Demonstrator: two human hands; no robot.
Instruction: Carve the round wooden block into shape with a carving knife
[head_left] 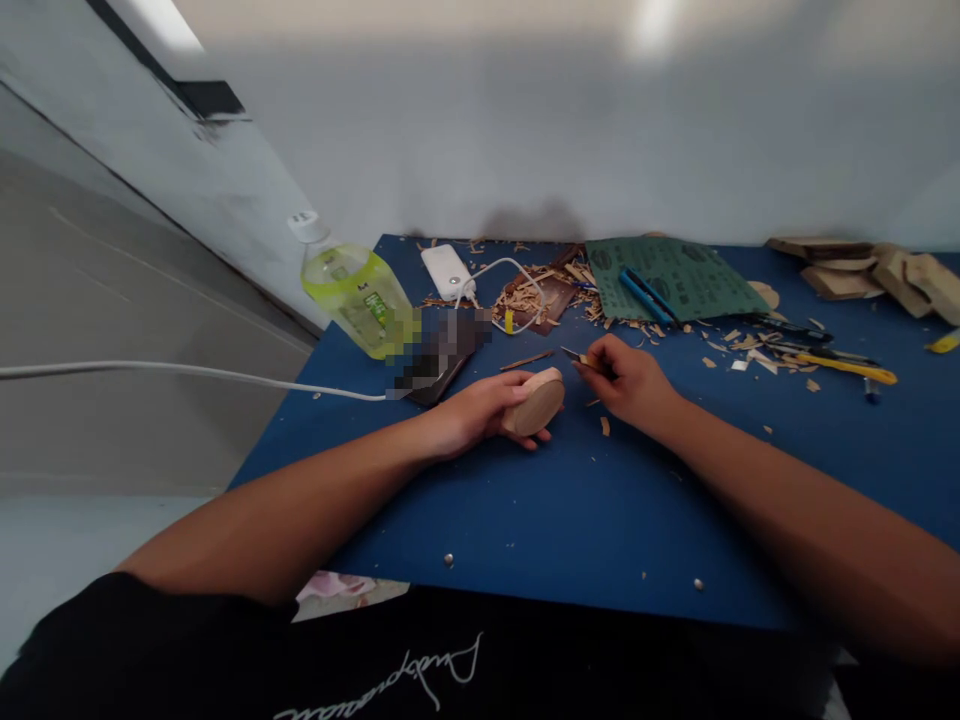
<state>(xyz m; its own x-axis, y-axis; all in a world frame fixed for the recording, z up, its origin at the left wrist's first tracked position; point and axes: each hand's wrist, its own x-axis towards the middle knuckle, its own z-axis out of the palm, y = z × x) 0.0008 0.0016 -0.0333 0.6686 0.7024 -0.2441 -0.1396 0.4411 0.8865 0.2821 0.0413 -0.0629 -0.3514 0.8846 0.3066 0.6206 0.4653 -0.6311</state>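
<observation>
A round, thick wooden disc (537, 404) is gripped at its left side by my left hand (496, 408), its flat face tilted toward the right. My right hand (624, 376) is closed around a small carving knife (576, 356), whose short blade points left. Blade and disc are apart, with a small gap between the two hands. A thin, dark wooden stick (526, 361) lies on the blue table (540, 520) just beyond the disc. A few wood chips (605, 427) are scattered below my right hand.
At the left stand a bottle of yellow-green liquid (358, 290) and a phone (448, 362) with a white cable (187, 371). Behind lie a white power bank (447, 272), shavings (529, 292) and green sandpaper (675, 275) with blue pens. Wood blocks (840, 265) and a yellow cutter (847, 367) lie right.
</observation>
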